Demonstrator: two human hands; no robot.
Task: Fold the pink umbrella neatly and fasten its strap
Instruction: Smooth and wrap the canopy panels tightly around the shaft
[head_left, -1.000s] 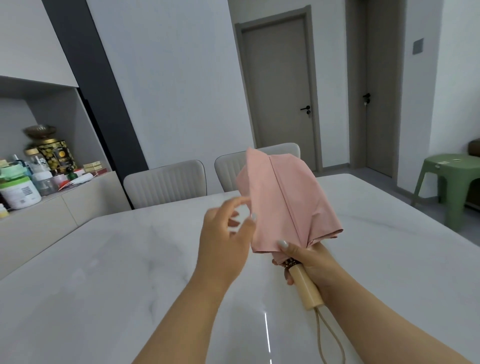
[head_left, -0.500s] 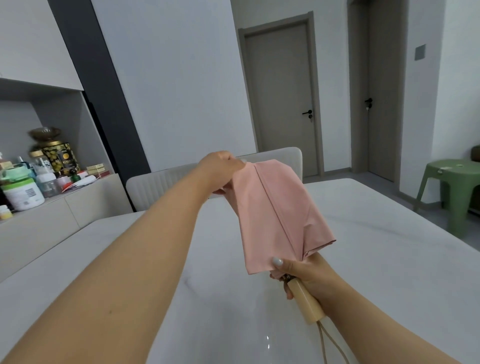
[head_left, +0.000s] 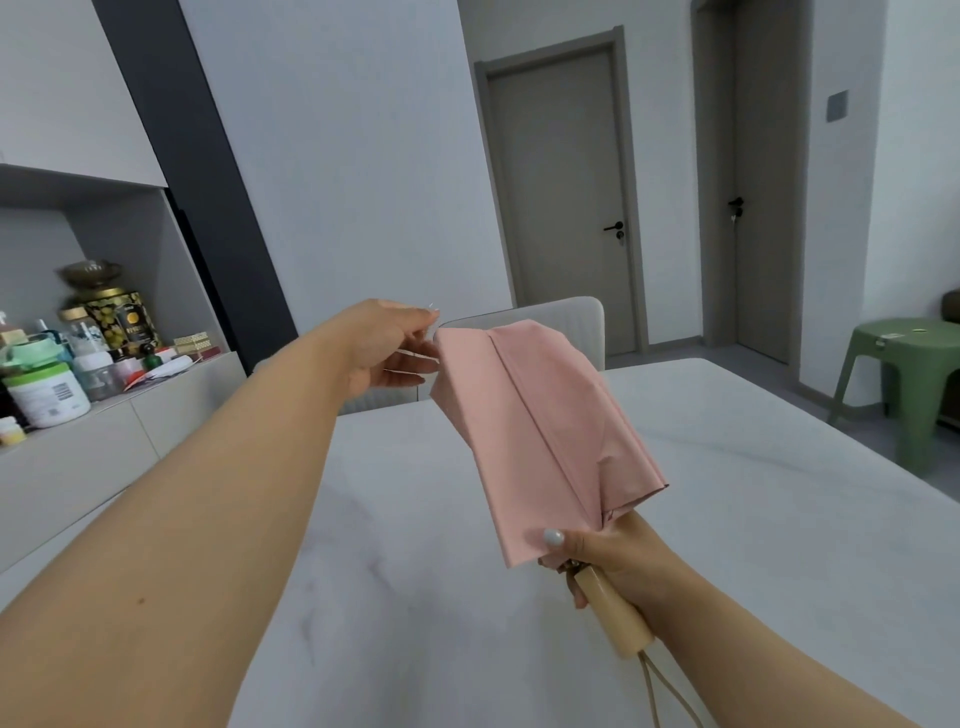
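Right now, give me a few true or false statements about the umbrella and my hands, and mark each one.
1. The right hand grips the pink umbrella at the top of its wooden handle. True.
2. The left hand rests flat on the table. False: it is raised, pinching the fabric's far corner.
3. The umbrella lies on the table. False: it is held up above it.
4. A cord hangs from the handle's end. True.
5. The stool at the right is pink. False: it is green.
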